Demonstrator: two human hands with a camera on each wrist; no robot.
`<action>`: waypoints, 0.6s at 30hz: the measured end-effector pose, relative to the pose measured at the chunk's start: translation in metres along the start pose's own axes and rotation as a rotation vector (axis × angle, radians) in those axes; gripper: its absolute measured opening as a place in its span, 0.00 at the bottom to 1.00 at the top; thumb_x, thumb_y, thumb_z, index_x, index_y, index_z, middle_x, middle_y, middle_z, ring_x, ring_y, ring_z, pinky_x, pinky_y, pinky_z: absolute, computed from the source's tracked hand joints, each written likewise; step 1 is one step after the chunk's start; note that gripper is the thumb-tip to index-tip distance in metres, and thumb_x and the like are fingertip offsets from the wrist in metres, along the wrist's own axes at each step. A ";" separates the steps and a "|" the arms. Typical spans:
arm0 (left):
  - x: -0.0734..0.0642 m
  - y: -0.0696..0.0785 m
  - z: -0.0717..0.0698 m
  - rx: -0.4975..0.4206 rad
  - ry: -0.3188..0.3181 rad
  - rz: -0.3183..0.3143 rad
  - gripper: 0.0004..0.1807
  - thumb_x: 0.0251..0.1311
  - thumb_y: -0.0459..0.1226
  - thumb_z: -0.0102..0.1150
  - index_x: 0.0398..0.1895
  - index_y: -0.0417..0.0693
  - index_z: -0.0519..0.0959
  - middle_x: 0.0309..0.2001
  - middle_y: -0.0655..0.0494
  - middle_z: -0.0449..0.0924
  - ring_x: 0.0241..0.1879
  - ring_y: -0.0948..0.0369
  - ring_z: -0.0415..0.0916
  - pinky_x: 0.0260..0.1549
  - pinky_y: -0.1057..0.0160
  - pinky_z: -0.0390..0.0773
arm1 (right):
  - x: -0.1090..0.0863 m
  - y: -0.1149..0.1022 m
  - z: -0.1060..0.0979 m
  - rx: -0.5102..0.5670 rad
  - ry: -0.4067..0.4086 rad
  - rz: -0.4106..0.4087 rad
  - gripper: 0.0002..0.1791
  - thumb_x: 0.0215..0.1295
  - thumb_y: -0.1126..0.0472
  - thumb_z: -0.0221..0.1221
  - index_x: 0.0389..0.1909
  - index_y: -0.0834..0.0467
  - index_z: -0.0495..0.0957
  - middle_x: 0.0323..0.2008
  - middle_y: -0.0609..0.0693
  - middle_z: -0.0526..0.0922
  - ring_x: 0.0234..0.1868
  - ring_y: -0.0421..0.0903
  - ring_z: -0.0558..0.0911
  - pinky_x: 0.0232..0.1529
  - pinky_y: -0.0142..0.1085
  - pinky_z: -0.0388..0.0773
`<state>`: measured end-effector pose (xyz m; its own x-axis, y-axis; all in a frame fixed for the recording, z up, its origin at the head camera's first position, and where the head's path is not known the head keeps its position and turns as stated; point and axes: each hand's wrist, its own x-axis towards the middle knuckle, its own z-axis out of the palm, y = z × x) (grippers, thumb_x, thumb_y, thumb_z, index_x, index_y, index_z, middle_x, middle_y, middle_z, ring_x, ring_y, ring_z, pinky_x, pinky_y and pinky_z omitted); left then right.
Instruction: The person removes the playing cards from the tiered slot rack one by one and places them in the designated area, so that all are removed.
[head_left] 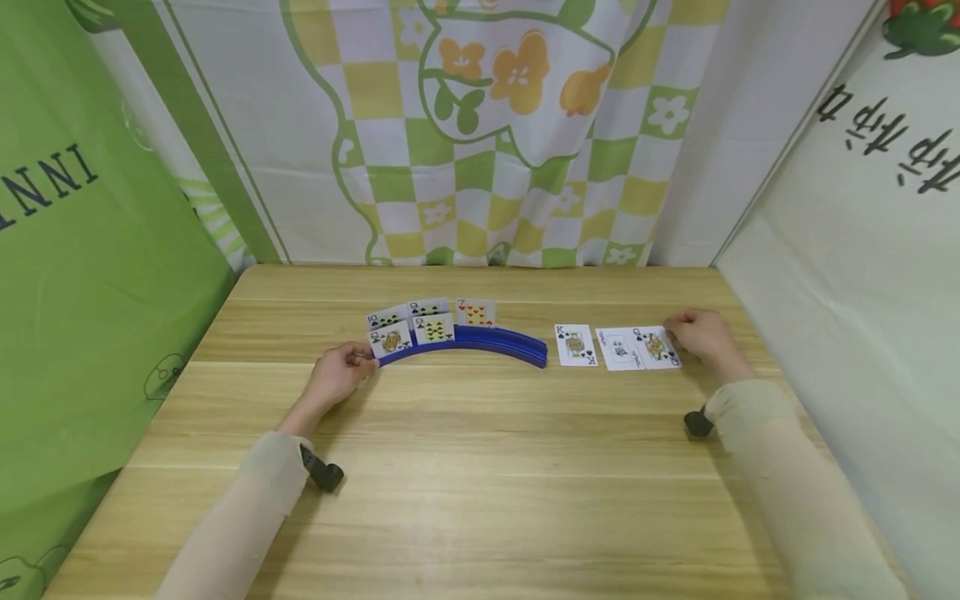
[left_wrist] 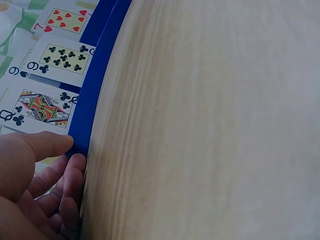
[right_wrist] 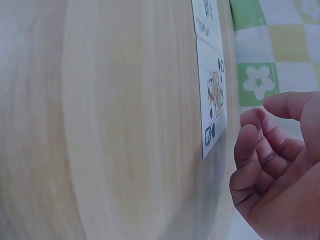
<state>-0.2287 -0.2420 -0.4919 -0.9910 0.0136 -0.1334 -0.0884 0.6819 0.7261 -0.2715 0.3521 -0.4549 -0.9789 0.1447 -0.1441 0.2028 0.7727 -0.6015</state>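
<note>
A curved blue card holder [head_left: 498,340] stands toward the back of the table. Its left half carries a queen of clubs [left_wrist: 42,107], a nine of clubs [left_wrist: 65,60], a seven of hearts [left_wrist: 64,20] and, behind, a ten [head_left: 386,318] and another card [head_left: 428,307]. My left hand [head_left: 341,371] pinches the holder's left end between thumb and fingers. To the right lie a king of spades [head_left: 575,345], a joker [head_left: 620,349] and a queen of spades [head_left: 657,347], face up. Loosely curled and holding nothing, my right hand [head_left: 703,337] is beside the queen's right edge.
The wooden table [head_left: 480,467] stretches in front of both hands. A patterned curtain [head_left: 510,192] hangs at its back edge, with a green cloth [head_left: 97,233] on the left and a white one [head_left: 862,275] on the right.
</note>
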 end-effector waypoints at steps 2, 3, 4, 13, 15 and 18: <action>0.000 0.000 0.000 -0.001 0.000 0.001 0.22 0.67 0.43 0.60 0.58 0.40 0.77 0.49 0.39 0.83 0.44 0.51 0.79 0.34 0.64 0.75 | -0.001 -0.003 0.001 -0.003 -0.004 -0.010 0.24 0.74 0.50 0.50 0.54 0.66 0.77 0.52 0.67 0.79 0.49 0.56 0.76 0.42 0.37 0.67; 0.000 0.000 0.000 0.000 -0.001 0.001 0.22 0.67 0.43 0.60 0.58 0.40 0.77 0.49 0.40 0.83 0.43 0.51 0.79 0.34 0.64 0.75 | -0.001 -0.005 0.001 -0.005 -0.007 -0.013 0.24 0.74 0.50 0.50 0.54 0.66 0.77 0.53 0.67 0.79 0.49 0.56 0.76 0.42 0.37 0.67; 0.000 0.000 0.000 0.001 -0.003 0.001 0.22 0.67 0.43 0.60 0.58 0.40 0.77 0.49 0.40 0.83 0.43 0.51 0.79 0.34 0.65 0.75 | -0.002 -0.006 0.002 -0.005 -0.009 -0.016 0.24 0.74 0.49 0.50 0.54 0.66 0.77 0.53 0.66 0.80 0.49 0.56 0.76 0.43 0.37 0.67; 0.001 -0.001 0.000 0.004 0.001 -0.001 0.21 0.67 0.43 0.60 0.58 0.40 0.77 0.49 0.40 0.83 0.42 0.52 0.78 0.34 0.64 0.75 | -0.004 -0.018 0.004 0.008 -0.038 -0.053 0.22 0.75 0.51 0.49 0.54 0.65 0.78 0.41 0.62 0.85 0.35 0.47 0.79 0.36 0.33 0.71; 0.001 -0.001 0.000 0.002 0.000 -0.001 0.22 0.67 0.43 0.60 0.58 0.40 0.77 0.49 0.40 0.83 0.42 0.53 0.79 0.34 0.65 0.75 | -0.004 -0.020 0.006 0.012 -0.047 -0.058 0.22 0.75 0.51 0.49 0.54 0.65 0.78 0.41 0.62 0.85 0.35 0.46 0.80 0.36 0.33 0.71; 0.001 0.000 0.000 -0.001 0.000 -0.006 0.22 0.67 0.43 0.60 0.58 0.41 0.77 0.49 0.40 0.83 0.42 0.53 0.79 0.34 0.65 0.75 | -0.004 -0.023 0.008 0.025 -0.059 -0.059 0.22 0.75 0.52 0.49 0.54 0.66 0.77 0.42 0.61 0.85 0.36 0.45 0.79 0.37 0.34 0.70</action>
<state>-0.2295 -0.2419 -0.4923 -0.9904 0.0097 -0.1375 -0.0941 0.6811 0.7261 -0.2724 0.3285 -0.4466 -0.9861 0.0622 -0.1539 0.1464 0.7633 -0.6293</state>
